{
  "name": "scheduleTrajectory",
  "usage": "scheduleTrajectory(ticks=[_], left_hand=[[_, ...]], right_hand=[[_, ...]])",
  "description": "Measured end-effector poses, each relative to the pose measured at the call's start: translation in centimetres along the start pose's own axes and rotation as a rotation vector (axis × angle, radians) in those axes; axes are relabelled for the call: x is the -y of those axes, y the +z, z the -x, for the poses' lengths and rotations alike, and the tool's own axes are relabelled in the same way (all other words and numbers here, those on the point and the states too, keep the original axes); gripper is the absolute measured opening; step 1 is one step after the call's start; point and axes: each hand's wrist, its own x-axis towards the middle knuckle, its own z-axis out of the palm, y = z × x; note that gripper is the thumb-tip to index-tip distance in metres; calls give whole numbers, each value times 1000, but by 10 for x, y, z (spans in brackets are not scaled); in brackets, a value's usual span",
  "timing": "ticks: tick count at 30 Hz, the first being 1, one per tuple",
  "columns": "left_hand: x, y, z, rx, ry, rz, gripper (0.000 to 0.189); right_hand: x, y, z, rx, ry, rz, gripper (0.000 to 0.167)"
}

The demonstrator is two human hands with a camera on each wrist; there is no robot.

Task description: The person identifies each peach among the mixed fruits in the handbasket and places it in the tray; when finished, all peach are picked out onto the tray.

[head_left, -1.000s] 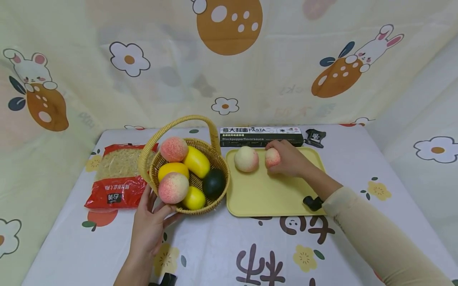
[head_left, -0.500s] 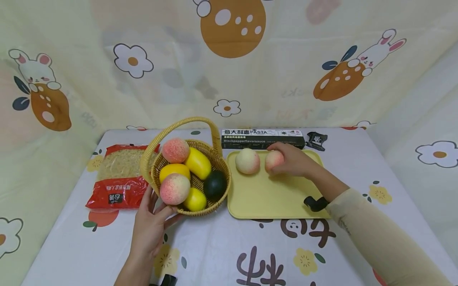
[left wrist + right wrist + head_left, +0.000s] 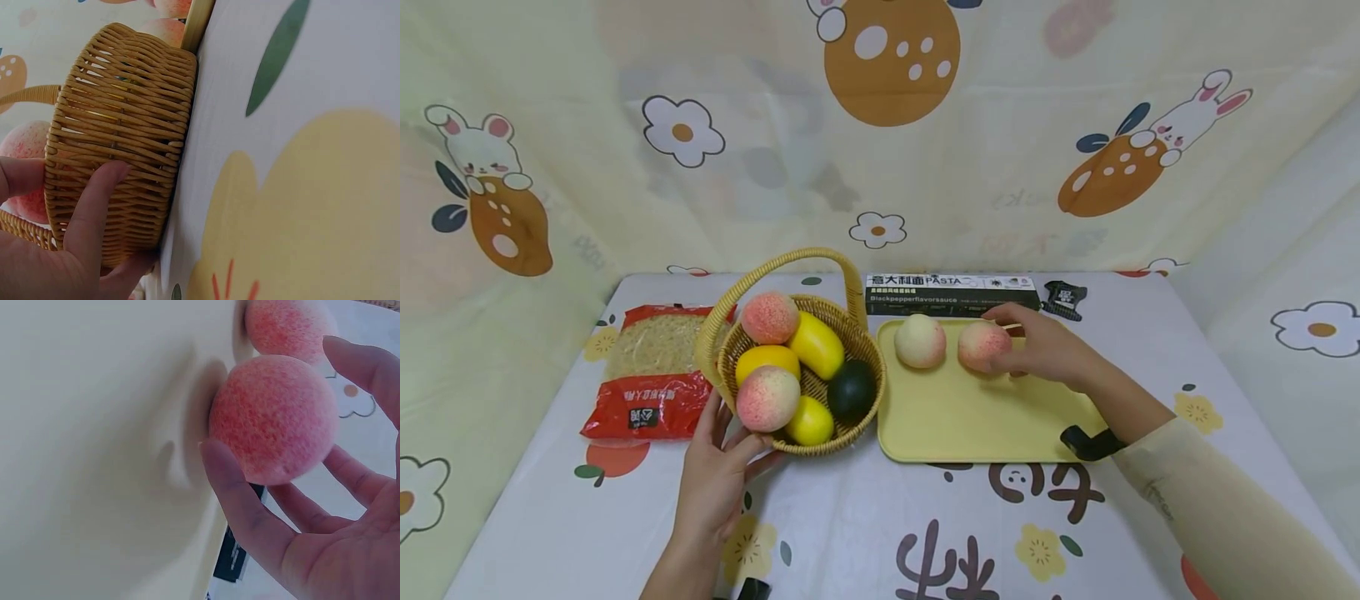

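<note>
My left hand (image 3: 718, 475) holds the lower left side of a wicker basket (image 3: 838, 444), its fingers spread along the woven wall in the left wrist view. In the basket lie two pink peaches (image 3: 768, 398), yellow fruits (image 3: 817, 345) including mangoes and a lemon-like one, and a dark green avocado-like fruit (image 3: 852, 390). My right hand (image 3: 1047, 350) is round a peach (image 3: 982, 346) resting on the yellow tray (image 3: 970, 425). In the right wrist view its fingers are spread loosely, with gaps beside the peach (image 3: 273, 419). A second peach (image 3: 920, 341) sits left of it on the tray.
A red bag of pasta (image 3: 651, 375) lies left of the basket. Behind the tray stand a black pasta box (image 3: 952, 295) and a small black packet (image 3: 1064, 298). The basket's tall arched handle (image 3: 790, 254) rises over the fruit.
The fingers of my right hand have spread away from the peach, and the hand has drawn back slightly to the right. The peach stays on the tray. My left hand keeps its place at the basket.
</note>
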Motion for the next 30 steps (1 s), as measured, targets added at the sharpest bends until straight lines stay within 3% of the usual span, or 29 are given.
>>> scheduleTrajectory(ticks=[9, 12, 22, 30], left_hand=[[-1, 0, -1, -3, -5, -10, 104], [0, 0, 0, -6, -8, -11, 104], [0, 0, 0, -15, -15, -13, 103], [0, 0, 0, -17, -18, -21, 103]], right_hand=[[6, -10, 43, -96, -5, 45, 77], [10, -12, 59, -120, -11, 6, 76], [20, 7, 94, -229, -117, -162, 22], [45, 22, 93, -204, -195, -161, 19]])
